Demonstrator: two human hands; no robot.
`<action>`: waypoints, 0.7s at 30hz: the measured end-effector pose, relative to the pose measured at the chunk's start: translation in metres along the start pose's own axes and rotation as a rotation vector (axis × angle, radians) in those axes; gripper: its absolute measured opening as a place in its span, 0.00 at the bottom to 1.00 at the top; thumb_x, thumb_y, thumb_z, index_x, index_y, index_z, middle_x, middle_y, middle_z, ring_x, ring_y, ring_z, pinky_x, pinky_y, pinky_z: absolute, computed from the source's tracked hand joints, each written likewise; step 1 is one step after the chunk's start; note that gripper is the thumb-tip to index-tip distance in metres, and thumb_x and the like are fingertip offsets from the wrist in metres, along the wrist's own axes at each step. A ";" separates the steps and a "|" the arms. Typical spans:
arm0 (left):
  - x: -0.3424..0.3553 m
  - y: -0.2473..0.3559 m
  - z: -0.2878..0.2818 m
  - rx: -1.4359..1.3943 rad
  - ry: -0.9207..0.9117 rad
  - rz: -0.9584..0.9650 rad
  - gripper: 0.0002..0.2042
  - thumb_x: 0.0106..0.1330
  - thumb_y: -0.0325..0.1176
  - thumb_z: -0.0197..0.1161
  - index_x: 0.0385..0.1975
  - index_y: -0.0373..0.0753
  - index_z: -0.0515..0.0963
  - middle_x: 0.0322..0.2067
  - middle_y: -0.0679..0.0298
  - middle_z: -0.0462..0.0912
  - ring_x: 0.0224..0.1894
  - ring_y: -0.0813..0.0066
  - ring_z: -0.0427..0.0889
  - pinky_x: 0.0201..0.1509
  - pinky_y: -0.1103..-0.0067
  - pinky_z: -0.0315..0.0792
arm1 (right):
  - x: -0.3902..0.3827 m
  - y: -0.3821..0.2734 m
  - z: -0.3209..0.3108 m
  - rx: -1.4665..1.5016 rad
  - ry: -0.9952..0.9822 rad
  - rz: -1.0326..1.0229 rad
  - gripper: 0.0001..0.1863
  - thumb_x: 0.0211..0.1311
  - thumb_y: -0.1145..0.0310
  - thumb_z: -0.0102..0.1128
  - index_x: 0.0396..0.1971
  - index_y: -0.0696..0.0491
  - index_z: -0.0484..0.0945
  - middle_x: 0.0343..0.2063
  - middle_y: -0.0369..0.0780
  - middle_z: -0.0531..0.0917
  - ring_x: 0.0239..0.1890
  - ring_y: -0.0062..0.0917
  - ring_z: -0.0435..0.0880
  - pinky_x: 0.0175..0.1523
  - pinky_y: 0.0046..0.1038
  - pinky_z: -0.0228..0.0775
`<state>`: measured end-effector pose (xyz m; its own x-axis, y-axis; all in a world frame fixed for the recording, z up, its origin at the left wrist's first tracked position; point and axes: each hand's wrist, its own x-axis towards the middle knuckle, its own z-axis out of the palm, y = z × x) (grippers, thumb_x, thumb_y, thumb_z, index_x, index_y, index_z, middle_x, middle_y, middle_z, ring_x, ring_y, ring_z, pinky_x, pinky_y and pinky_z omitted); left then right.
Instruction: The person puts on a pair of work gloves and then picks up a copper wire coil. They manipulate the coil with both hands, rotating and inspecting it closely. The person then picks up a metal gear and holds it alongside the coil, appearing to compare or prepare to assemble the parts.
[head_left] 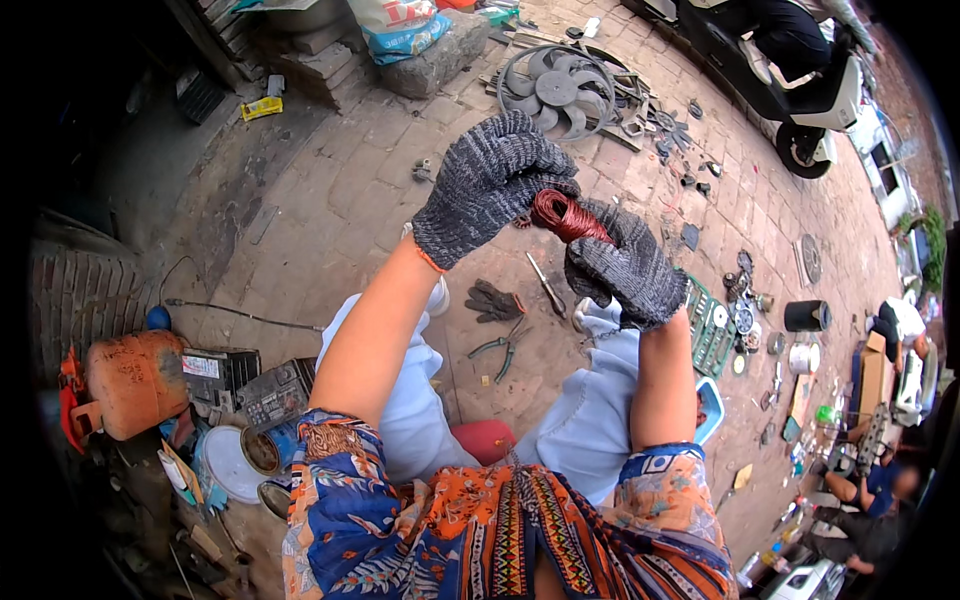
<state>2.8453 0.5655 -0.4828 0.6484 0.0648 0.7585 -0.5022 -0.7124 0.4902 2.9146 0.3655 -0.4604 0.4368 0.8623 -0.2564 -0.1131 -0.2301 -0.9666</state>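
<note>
Both my hands wear grey knit work gloves and are raised in front of me over the paved floor. A reddish-brown coil of copper wire (570,217) lies between them. My right hand (632,268) is closed around the coil's lower right end. At the upper left end, the fingers of my left hand (490,185) are curled in and pressed against the wire; the fingertips are partly hidden. Below, between my legs, lie a spare grey glove (493,300), green-handled pliers (503,350) and a long thin tool (546,284), perhaps a knife or a screwdriver.
A grey fan (556,90) and scrap parts lie ahead. At right are a green socket tray (710,325), loose metal parts, a parked scooter (800,100) and a seated person (880,495). An orange tank (135,385) and old batteries (225,375) stand at left.
</note>
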 end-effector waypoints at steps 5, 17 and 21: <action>-0.003 -0.004 -0.001 -0.069 0.037 -0.078 0.10 0.47 0.25 0.66 0.31 0.40 0.82 0.30 0.62 0.82 0.34 0.67 0.78 0.41 0.74 0.71 | 0.004 0.006 0.008 -0.148 0.090 -0.127 0.24 0.51 0.64 0.62 0.48 0.58 0.72 0.27 0.37 0.80 0.25 0.18 0.77 0.31 0.23 0.70; -0.007 -0.012 -0.016 -0.031 -0.244 -0.032 0.23 0.54 0.30 0.65 0.52 0.38 0.71 0.49 0.59 0.75 0.52 0.65 0.71 0.58 0.71 0.63 | 0.024 0.016 0.015 -0.772 0.544 -0.356 0.20 0.51 0.61 0.61 0.43 0.52 0.72 0.28 0.49 0.81 0.32 0.43 0.81 0.36 0.37 0.72; -0.008 -0.010 -0.008 -0.014 -0.267 -0.087 0.26 0.52 0.36 0.69 0.52 0.39 0.72 0.50 0.59 0.74 0.53 0.64 0.70 0.61 0.71 0.61 | 0.024 0.014 0.016 -0.832 0.552 -0.356 0.20 0.50 0.62 0.61 0.43 0.52 0.73 0.27 0.48 0.80 0.30 0.42 0.81 0.35 0.36 0.72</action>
<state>2.8405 0.5774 -0.4902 0.8163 -0.0625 0.5742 -0.4449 -0.7021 0.5560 2.9089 0.3902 -0.4804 0.6931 0.6642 0.2801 0.6564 -0.4211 -0.6259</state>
